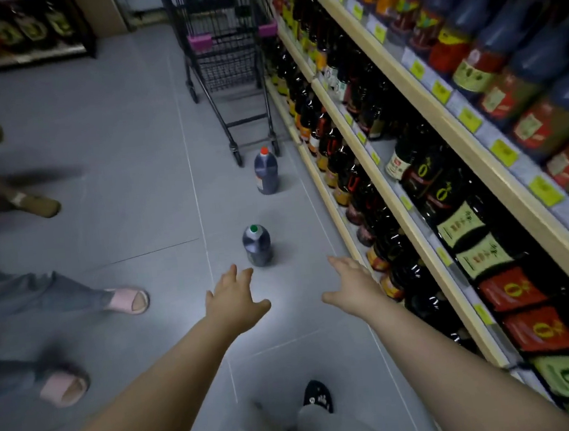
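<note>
We saw both hands stretched out forward over the grey tiled floor [130,201], holding nothing. Left hand [232,299] was wide, fingers spread and straight, with its fingertips just short of the green-capped bottle [257,247], not touching it. Right hand [353,286] was also wide and flat, thumb out, lying close beside the lower front edge of the shelf [412,230] on the right. We could not tell if it brushed that edge.

The green-capped bottle stood upright on the floor, ahead of and between the two hands, nearer the left. It stood apart from the shelf edge, with bare tile all round it. A second dark bottle, the red-capped bottle [266,172], stood upright farther down the aisle, well apart from the first and just in front of the shopping cart [228,65] wheels. The cart was parked tight along the shelf.

Shelf rows were packed with dark bottles right up to the front lip, with yellow price tags along the edges.

To the left the aisle was wide open tile. Pink slippers [128,299] and other feet stood at the left border, well apart from the bottle. A black shoe [318,396] showed at the bottom, below the arms.
</note>
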`<state>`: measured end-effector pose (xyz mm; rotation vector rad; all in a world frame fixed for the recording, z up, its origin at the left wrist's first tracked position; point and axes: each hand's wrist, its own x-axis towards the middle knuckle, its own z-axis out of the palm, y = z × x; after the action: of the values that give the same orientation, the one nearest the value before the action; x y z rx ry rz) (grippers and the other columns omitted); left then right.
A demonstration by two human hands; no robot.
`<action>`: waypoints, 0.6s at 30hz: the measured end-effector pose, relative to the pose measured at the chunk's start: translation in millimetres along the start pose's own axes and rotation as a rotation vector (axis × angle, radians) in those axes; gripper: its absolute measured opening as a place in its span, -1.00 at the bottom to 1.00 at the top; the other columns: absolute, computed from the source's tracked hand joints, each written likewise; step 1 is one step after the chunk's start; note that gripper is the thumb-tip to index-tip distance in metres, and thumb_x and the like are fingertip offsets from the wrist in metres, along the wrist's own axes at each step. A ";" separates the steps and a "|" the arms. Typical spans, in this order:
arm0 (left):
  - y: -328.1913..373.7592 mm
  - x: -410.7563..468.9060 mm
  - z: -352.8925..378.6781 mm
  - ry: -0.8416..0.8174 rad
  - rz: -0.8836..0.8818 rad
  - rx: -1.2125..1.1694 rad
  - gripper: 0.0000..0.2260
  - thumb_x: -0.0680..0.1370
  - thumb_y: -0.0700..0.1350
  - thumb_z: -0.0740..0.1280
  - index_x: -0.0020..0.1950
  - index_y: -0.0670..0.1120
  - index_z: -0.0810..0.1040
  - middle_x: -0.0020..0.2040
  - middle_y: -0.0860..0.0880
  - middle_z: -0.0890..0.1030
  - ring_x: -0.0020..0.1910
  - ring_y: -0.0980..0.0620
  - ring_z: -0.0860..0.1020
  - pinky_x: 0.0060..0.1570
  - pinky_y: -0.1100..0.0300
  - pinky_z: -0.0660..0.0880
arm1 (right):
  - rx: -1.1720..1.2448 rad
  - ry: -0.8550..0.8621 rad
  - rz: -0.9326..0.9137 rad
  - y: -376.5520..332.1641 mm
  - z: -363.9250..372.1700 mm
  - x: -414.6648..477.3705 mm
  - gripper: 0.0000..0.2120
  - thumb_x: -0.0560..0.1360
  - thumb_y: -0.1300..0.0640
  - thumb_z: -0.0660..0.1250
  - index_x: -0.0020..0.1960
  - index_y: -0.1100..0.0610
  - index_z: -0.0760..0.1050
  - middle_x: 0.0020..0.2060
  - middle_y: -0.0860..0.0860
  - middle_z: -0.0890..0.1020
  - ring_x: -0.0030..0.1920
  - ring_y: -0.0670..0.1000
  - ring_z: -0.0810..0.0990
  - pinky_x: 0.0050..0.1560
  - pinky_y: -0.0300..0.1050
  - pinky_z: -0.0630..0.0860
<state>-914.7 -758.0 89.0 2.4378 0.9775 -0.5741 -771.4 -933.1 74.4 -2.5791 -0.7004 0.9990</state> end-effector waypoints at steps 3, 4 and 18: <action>-13.1 37.2 -19.1 -0.017 -0.020 -0.005 -0.32 0.49 0.16 0.28 0.53 0.02 0.09 0.57 -0.07 -0.02 0.53 -0.09 0.06 0.46 -0.15 0.08 | -0.004 -0.019 -0.006 -28.0 -5.4 40.1 -0.22 0.46 -0.06 0.37 0.54 -0.05 0.01 0.55 0.02 0.00 0.53 0.08 0.01 0.48 0.01 0.12; -18.1 49.6 -26.2 -0.022 -0.024 -0.009 -0.32 0.49 0.15 0.28 0.53 0.02 0.10 0.57 -0.07 -0.02 0.53 -0.09 0.06 0.46 -0.15 0.07 | -0.006 -0.027 -0.003 -37.7 -5.5 53.2 -0.22 0.46 -0.06 0.36 0.54 -0.05 0.01 0.55 0.02 -0.01 0.53 0.08 0.00 0.48 0.01 0.11; -127.0 246.6 -172.2 -0.026 0.072 0.171 -0.34 0.49 0.14 0.27 0.52 0.01 0.10 0.57 -0.10 -0.02 0.53 -0.12 0.03 0.45 -0.19 0.07 | 0.093 0.017 0.155 -186.5 -4.3 222.3 -0.17 0.45 -0.04 0.39 0.54 -0.08 -0.04 0.55 0.02 -0.05 0.54 0.09 -0.04 0.49 0.01 0.08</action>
<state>-806.8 -450.7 67.3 2.5968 0.8578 -0.6882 -688.3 -658.0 34.6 -2.5881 -0.4441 1.0284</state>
